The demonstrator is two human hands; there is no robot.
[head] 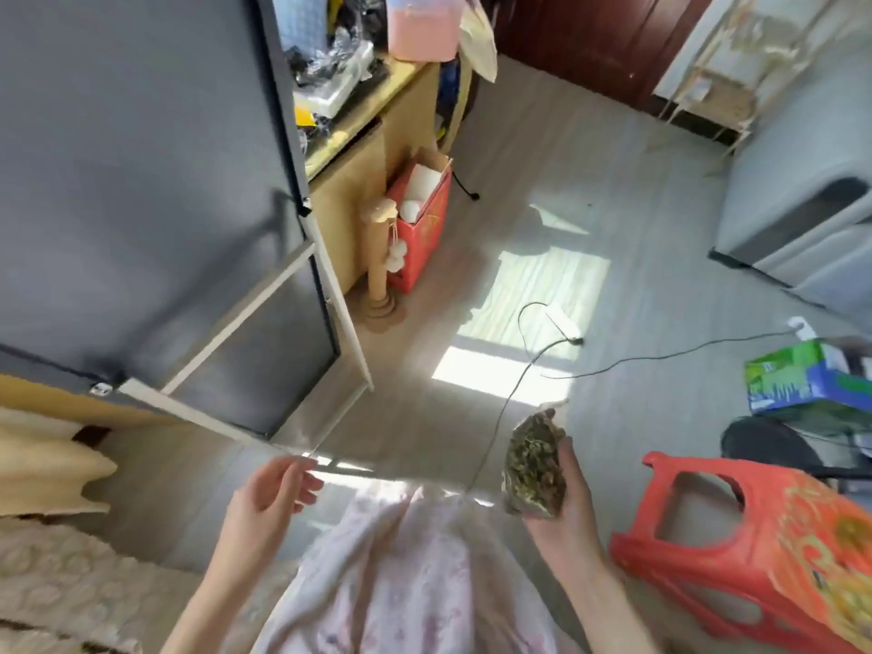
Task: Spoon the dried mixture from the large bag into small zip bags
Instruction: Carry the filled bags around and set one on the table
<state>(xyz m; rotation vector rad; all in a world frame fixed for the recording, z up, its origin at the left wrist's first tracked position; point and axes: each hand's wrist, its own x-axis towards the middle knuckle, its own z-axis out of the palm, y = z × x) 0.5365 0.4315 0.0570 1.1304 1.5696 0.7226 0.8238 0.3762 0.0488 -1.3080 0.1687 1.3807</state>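
The right hand (564, 500) cradles a filled small zip bag (535, 460) over the floor, fingers curled round it; the left hand (271, 493) hangs empty, fingers loosely apart. Its seal looks possibly unclosed, so tilting could spill the mixture.

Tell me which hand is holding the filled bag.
The right hand: it grips the small bag of dried mixture. The left hand holds nothing.

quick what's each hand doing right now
Left hand: open, fingers loosely curled, holding nothing.
Right hand: holding a filled zip bag of dried mixture.
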